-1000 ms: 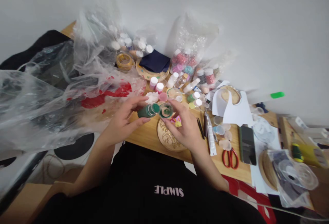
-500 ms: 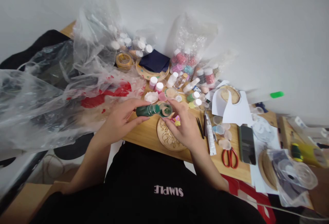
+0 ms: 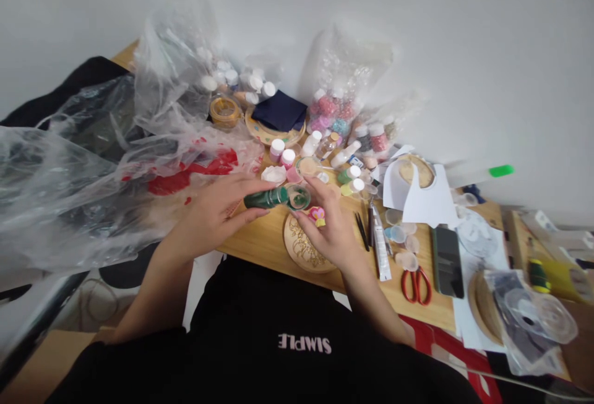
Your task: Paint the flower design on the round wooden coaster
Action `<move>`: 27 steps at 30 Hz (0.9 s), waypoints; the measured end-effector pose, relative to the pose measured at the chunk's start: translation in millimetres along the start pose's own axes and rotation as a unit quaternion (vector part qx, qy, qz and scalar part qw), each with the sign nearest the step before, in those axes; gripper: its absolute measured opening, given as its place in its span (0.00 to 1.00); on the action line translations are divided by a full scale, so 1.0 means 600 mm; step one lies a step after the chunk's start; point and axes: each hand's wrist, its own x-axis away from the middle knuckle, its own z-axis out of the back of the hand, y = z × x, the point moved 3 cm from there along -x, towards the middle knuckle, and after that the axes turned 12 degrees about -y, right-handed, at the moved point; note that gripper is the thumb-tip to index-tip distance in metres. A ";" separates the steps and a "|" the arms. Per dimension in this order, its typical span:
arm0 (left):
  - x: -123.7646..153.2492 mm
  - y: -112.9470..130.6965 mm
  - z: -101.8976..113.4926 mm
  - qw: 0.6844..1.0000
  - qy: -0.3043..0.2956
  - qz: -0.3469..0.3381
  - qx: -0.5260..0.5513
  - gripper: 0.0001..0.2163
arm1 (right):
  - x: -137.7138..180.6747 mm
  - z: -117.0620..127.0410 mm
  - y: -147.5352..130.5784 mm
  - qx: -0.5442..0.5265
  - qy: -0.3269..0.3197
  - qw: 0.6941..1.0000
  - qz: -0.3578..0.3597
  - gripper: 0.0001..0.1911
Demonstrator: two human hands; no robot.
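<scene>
Lying on its side, a small green bottle (image 3: pixel 264 198) is gripped between the thumb and fingers of my left hand (image 3: pixel 210 211). Its mouth points right, against the rim of a small clear cup (image 3: pixel 298 197). My right hand (image 3: pixel 328 221) pinches that cup, tilted toward the bottle; some green shows by the bottle's mouth. Whether liquid is flowing I cannot tell. Below the cup lies a round wooden disc (image 3: pixel 304 246) with gold raised swirls, partly hidden by my right hand. A pink and yellow flower-like piece (image 3: pixel 317 216) sits at the disc's upper edge.
Right of my hands lie tweezers (image 3: pixel 362 231), a silver tube (image 3: pixel 382 252), small cups, red-handled scissors (image 3: pixel 416 286) and a phone (image 3: pixel 448 262). Paint bottles (image 3: pixel 288 158) stand behind. Crumpled plastic (image 3: pixel 176 172) covers the left side. Bags of beads (image 3: pixel 329 110) lean at the wall.
Both hands keep nearly the same hold. The cup has turned slightly, and more of the pink and yellow piece shows beside my right hand. The view has shifted a little.
</scene>
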 end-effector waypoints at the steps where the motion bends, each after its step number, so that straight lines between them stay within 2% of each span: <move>1: 0.000 0.002 0.002 1.000 -0.006 -0.001 -0.017 0.18 | 0.000 -0.001 0.001 -0.001 0.001 1.000 0.001 0.32; 5: -0.001 0.004 0.005 1.000 0.008 0.006 -0.026 0.23 | 0.001 -0.004 0.002 -0.010 0.004 1.000 0.006 0.33; 8: -0.002 0.004 0.000 0.999 -0.010 0.001 -0.034 0.19 | 0.002 -0.004 0.003 -0.016 0.000 1.000 0.002 0.33; 12: -0.001 0.000 -0.001 0.999 0.003 0.016 -0.037 0.23 | 0.003 -0.003 0.003 -0.017 -0.007 1.000 -0.007 0.32; 15: -0.001 0.001 -0.001 0.999 -0.011 0.015 -0.047 0.20 | 0.003 -0.001 0.003 -0.010 -0.005 1.000 -0.008 0.32; 18: 0.000 0.004 0.001 0.998 -0.020 0.034 -0.055 0.22 | 0.004 -0.001 0.003 -0.016 -0.006 1.000 -0.010 0.33; 21: 0.000 0.009 0.001 0.996 -0.051 0.034 -0.072 0.19 | 0.003 0.000 0.003 -0.021 -0.001 1.000 -0.009 0.34; 24: 0.001 0.010 0.002 0.995 -0.050 0.033 -0.079 0.20 | 0.003 0.001 0.003 -0.017 0.004 1.000 -0.007 0.34; 27: 0.000 0.010 0.000 0.995 -0.057 0.024 -0.077 0.16 | 0.002 0.001 0.002 -0.017 0.001 1.000 -0.008 0.34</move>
